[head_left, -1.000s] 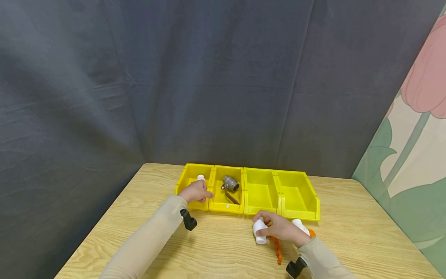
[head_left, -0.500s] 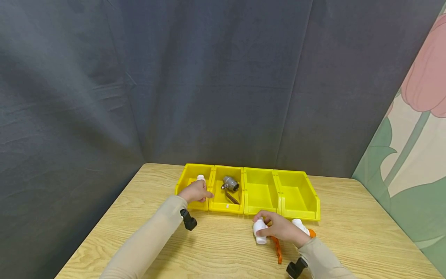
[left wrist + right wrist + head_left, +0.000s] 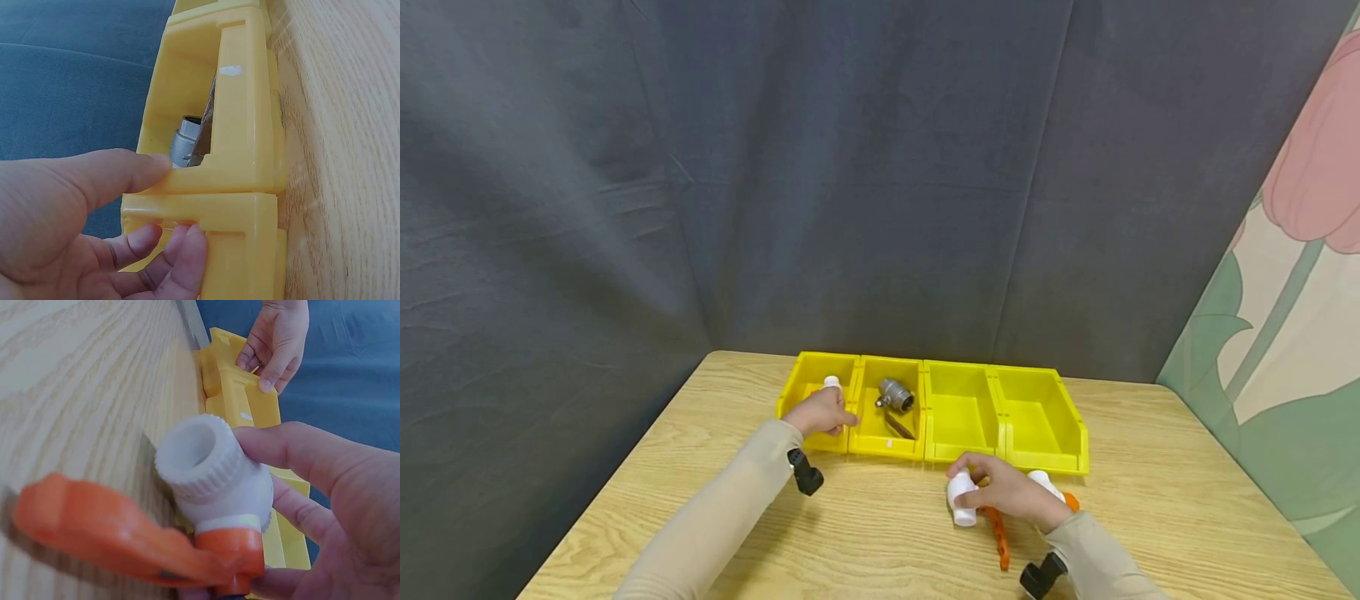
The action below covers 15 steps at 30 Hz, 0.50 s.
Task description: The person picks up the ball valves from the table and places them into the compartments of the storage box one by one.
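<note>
My left hand (image 3: 822,412) pinches the wall between the two leftmost compartments of a row of yellow bins (image 3: 1041,467). In the left wrist view its thumb lies on one side of that wall and its curled fingers (image 3: 187,250) on the other. Just beyond the hand, a white piece (image 3: 832,382) shows in the leftmost bin, mostly hidden. In front of the bins, my right hand (image 3: 1007,492) holds a white plastic ball valve (image 3: 219,469) with an orange lever handle (image 3: 112,531), thumb and fingers around its white body. Part of the grip is hidden behind the valve.
A grey metal ball valve (image 3: 897,395) with a brownish lever lies in the second bin. Behind my right wrist, another white ribbed piece (image 3: 1043,481) with an orange part (image 3: 1071,502) lies on the wooden table (image 3: 865,533). A dark curtain (image 3: 880,208) hangs behind.
My right hand and the white valve have shifted very slightly to the right. The left hand stays at the bin wall.
</note>
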### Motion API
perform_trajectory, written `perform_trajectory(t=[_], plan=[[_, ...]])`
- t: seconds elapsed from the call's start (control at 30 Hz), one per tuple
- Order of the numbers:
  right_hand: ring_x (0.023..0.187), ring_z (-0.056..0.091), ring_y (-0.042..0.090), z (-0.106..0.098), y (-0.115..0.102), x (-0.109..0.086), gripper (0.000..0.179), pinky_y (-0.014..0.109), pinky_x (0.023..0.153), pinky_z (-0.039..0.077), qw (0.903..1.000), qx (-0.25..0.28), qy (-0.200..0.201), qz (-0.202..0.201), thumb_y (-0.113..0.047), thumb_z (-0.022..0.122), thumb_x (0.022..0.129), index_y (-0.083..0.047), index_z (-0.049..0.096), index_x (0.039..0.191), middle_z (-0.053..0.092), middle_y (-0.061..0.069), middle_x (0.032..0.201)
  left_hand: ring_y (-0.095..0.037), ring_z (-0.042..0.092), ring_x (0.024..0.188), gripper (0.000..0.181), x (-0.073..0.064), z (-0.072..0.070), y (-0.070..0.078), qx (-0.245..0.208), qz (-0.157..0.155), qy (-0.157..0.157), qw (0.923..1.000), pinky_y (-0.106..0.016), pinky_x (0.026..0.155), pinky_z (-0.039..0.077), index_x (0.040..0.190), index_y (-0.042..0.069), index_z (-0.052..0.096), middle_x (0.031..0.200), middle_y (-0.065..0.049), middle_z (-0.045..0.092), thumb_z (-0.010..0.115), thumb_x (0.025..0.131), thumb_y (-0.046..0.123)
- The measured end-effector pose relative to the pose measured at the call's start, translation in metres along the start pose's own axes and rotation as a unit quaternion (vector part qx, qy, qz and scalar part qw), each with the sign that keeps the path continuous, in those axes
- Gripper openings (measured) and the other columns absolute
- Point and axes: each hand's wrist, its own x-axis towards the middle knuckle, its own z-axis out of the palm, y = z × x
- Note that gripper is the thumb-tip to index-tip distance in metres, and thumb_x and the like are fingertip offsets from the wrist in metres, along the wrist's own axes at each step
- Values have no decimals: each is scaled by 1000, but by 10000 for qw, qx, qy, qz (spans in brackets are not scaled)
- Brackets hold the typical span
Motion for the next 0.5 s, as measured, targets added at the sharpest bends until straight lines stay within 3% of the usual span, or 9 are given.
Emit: perform_trajectory(t=[0.2, 0.5], plan=[[84, 54, 21, -5, -5, 1, 37, 34, 71, 47, 9998, 204, -68, 33, -19, 71, 87, -2, 57, 117, 60, 11, 97, -14, 44, 54, 34, 0, -1, 0, -5, 5, -22, 10000, -24, 57, 37, 80, 7, 43, 62, 0, 42, 74, 86, 20], [86, 53, 23, -21, -28, 8, 38, 35, 70, 44, 9992, -130, 320, 193, -22, 74, 85, -8, 59, 117, 58, 12, 100, -12, 43, 52, 34, 1, 0, -1, 29, 51, -29, 10000, -24, 57, 37, 79, 7, 42, 61, 0, 42, 73, 86, 19]])
